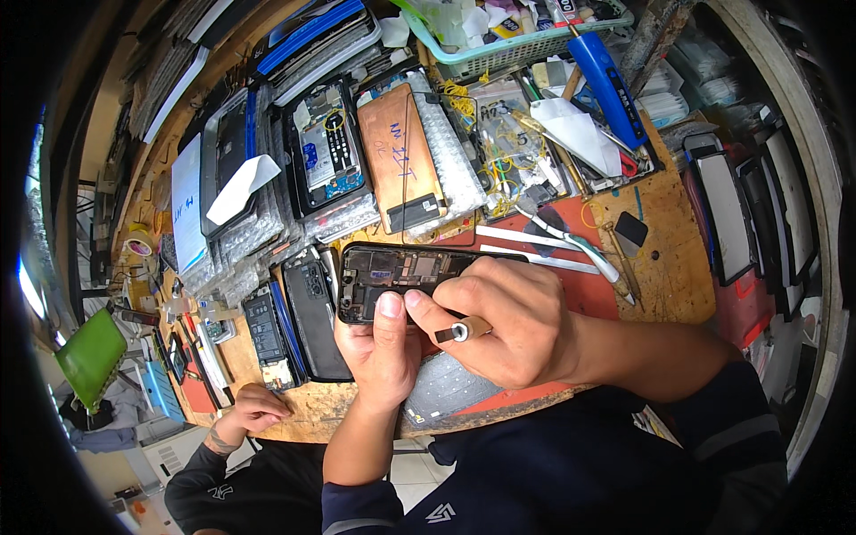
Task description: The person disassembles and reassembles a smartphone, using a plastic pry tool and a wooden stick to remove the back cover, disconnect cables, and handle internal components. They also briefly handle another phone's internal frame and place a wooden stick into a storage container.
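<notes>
My left hand holds an opened black smartphone, its inner boards showing, with the thumb pressed at the lower edge. My right hand is closed around a tool with a brown handle and a silver ring at its end. Its thumb rests at the phone's lower edge, beside my left thumb; the tool's working tip is hidden. Just left of the phone lie a black phone back and an opened phone with a battery. A perforated grey mat lies below my hands.
Another person's hand rests at the wooden bench's edge. Behind are opened tablets on bubble wrap, a green basket, a blue tool, wires and white strips. Screen panels stand at right.
</notes>
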`<action>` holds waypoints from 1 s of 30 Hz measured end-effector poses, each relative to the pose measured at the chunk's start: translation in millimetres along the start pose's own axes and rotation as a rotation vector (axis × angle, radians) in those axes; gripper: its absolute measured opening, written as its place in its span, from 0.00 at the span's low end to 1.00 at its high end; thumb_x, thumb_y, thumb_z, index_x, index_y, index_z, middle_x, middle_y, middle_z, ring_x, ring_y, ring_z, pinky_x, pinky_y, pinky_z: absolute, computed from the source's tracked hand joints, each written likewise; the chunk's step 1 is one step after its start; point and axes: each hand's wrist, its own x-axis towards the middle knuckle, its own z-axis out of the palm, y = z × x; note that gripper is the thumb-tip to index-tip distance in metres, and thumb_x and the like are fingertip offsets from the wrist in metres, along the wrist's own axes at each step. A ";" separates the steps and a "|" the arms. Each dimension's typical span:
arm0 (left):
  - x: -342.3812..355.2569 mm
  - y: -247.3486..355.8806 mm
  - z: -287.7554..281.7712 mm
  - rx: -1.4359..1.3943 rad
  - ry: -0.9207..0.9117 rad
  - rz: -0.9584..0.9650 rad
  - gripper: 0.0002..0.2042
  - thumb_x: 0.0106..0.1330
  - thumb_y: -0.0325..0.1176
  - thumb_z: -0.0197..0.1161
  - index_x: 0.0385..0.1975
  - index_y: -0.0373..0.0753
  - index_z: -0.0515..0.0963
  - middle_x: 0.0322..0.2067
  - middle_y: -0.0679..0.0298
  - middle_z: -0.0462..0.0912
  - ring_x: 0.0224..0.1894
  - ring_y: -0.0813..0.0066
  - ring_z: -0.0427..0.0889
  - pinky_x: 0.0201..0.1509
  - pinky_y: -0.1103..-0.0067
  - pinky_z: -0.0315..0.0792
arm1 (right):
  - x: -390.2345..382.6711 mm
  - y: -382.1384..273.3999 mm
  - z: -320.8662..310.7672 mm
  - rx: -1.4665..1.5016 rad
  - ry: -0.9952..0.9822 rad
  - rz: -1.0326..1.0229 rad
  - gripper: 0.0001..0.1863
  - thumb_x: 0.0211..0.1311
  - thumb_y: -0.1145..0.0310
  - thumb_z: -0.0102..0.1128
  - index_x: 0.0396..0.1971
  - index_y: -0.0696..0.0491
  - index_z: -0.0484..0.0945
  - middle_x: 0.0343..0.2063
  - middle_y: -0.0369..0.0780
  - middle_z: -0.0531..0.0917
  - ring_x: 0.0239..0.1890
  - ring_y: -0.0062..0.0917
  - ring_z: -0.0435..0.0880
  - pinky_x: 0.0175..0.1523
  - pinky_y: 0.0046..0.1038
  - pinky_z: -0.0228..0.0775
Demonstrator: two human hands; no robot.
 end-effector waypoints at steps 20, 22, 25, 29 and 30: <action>-0.5 -8.7 -11.0 0.160 -0.092 0.064 0.19 0.85 0.36 0.57 0.67 0.31 0.70 0.56 0.52 0.84 0.56 0.67 0.85 0.64 0.68 0.80 | 5.3 -8.9 -3.7 0.145 -0.001 0.426 0.13 0.55 0.81 0.76 0.41 0.58 0.88 0.34 0.40 0.85 0.32 0.31 0.85 0.35 0.32 0.78; -1.6 -10.8 -13.7 0.272 -0.096 0.100 0.20 0.85 0.37 0.58 0.67 0.31 0.70 0.56 0.52 0.84 0.56 0.68 0.85 0.62 0.69 0.80 | 6.0 -8.3 -3.5 0.170 0.000 0.457 0.12 0.56 0.81 0.77 0.41 0.58 0.88 0.34 0.40 0.85 0.32 0.30 0.85 0.35 0.31 0.77; -3.5 -13.4 -15.4 0.299 -0.107 0.121 0.21 0.85 0.39 0.59 0.67 0.30 0.69 0.56 0.53 0.84 0.55 0.69 0.85 0.61 0.70 0.80 | 6.1 -8.6 -3.0 0.205 -0.010 0.512 0.11 0.57 0.81 0.77 0.41 0.58 0.87 0.34 0.40 0.86 0.32 0.28 0.85 0.35 0.29 0.77; -4.4 -14.1 -14.8 0.308 -0.102 0.122 0.22 0.85 0.39 0.59 0.67 0.30 0.69 0.56 0.53 0.84 0.55 0.69 0.85 0.61 0.71 0.80 | 6.4 -8.6 -3.8 0.293 -0.032 0.598 0.11 0.59 0.81 0.76 0.41 0.57 0.87 0.33 0.38 0.85 0.31 0.25 0.84 0.34 0.26 0.75; -4.1 -13.9 -14.3 0.309 -0.099 0.122 0.22 0.85 0.39 0.59 0.67 0.30 0.69 0.56 0.53 0.84 0.55 0.69 0.85 0.61 0.71 0.80 | 6.5 -8.2 -4.2 0.320 -0.045 0.613 0.11 0.59 0.81 0.76 0.41 0.57 0.87 0.33 0.38 0.85 0.31 0.24 0.84 0.34 0.26 0.75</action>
